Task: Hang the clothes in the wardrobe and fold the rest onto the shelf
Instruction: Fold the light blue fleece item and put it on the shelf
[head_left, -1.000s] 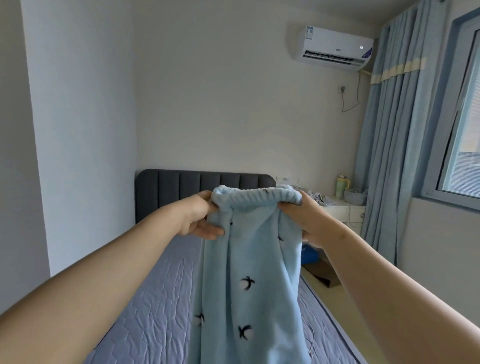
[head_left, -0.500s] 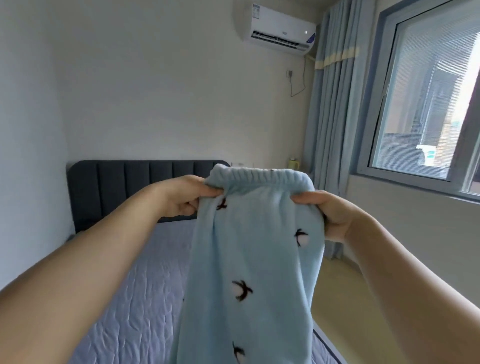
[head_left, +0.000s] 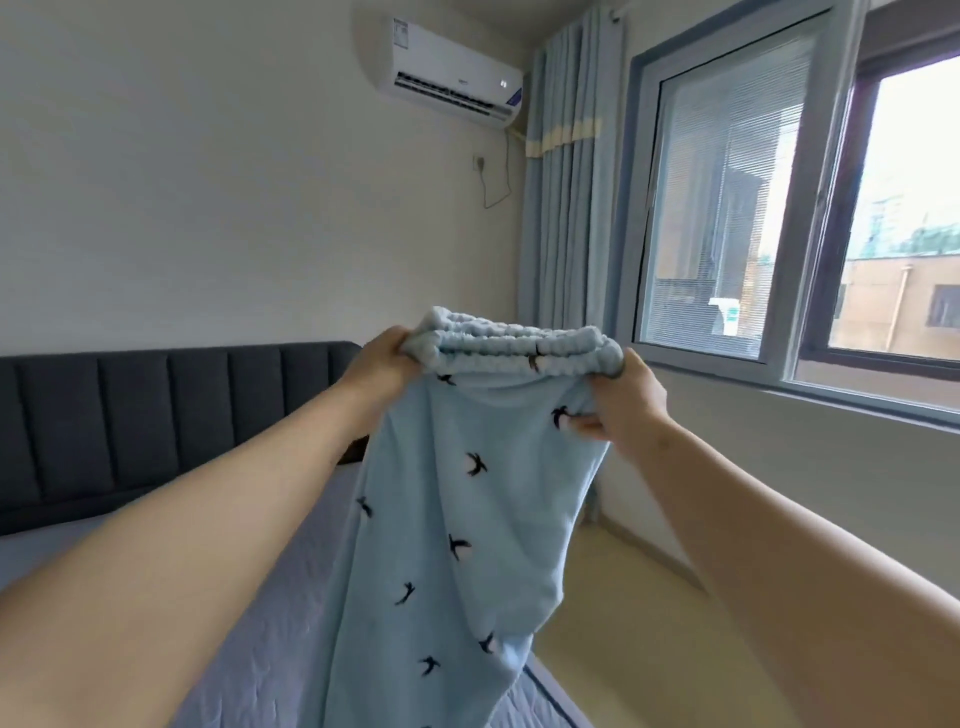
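Item: light blue fleece trousers, soft and napped, scattered with small dark bird motifs; gathered elastic waistband uppermost. The lower part is cut off by the bottom edge, so the leg ends cannot be made out. The garment is held up in the air above the bed and hangs down in front of it.

Left hand: clamped on the waistband's left end, fingertips hidden in the cloth. Right hand: clamped on the right end, the cloth pinched beneath. The hands are kept apart, the waistband stretched between them.

Surroundings: quilted grey-blue bed cover; dark padded headboard with vertical channels, partly hidden by the left forearm; pleated blue curtain; wall air conditioner; window.
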